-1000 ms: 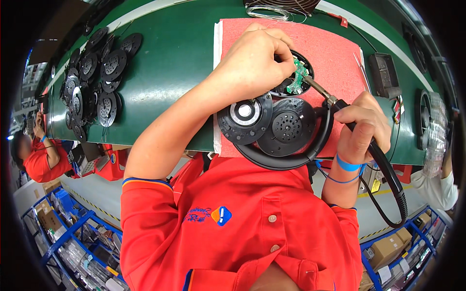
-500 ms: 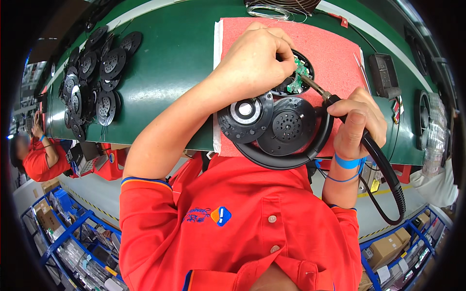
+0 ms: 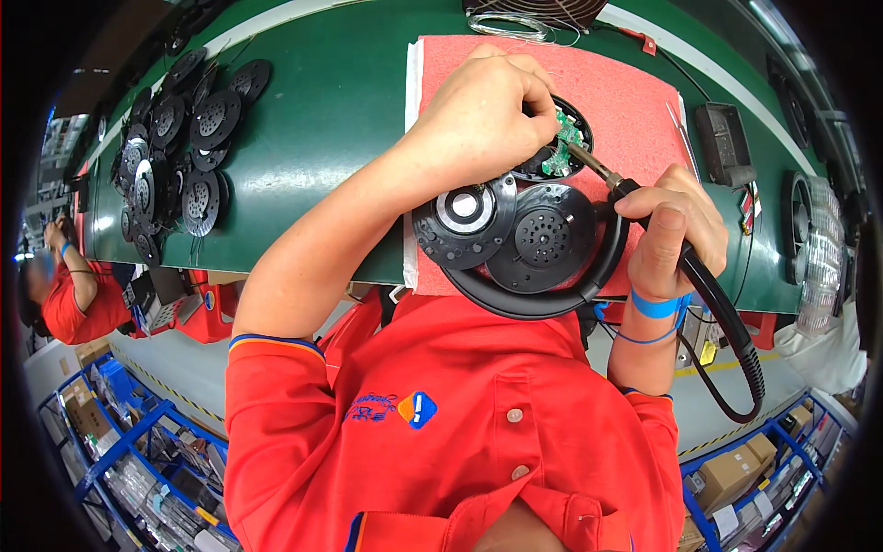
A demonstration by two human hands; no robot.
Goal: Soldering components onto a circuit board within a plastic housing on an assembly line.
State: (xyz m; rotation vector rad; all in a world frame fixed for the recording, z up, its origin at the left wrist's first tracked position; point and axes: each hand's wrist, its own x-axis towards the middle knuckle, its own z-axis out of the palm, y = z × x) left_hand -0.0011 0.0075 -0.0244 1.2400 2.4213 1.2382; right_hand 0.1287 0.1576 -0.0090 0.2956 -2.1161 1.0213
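My right hand [image 3: 679, 230] grips a soldering iron [image 3: 614, 177] with a black handle and thick cable. Its tip meets a green circuit board [image 3: 558, 158] inside a round black ear cup [image 3: 587, 127]. Over the cup's left side, my left hand [image 3: 492, 115] is closed, fingertips pinched at the board; what they hold is hidden. Nearer me, two round black speaker plates, one with a silver ring [image 3: 463, 210] and one with small holes [image 3: 543, 237], lie overlapping. A black curved headband [image 3: 552, 305] runs round them on a pink foam mat [image 3: 635, 83].
A pile of black speaker discs [image 3: 198, 124] covers the green bench's left part. A dark metal tray [image 3: 725, 143] and tweezers [image 3: 682, 138] sit right of the mat. A coil of wire [image 3: 515, 26] lies at the back. At far left another person [image 3: 78, 285] works.
The iron and my right hand have shifted very slightly left, the tip staying on the board. My left hand holds its place. The far-left person's hands moved a little.
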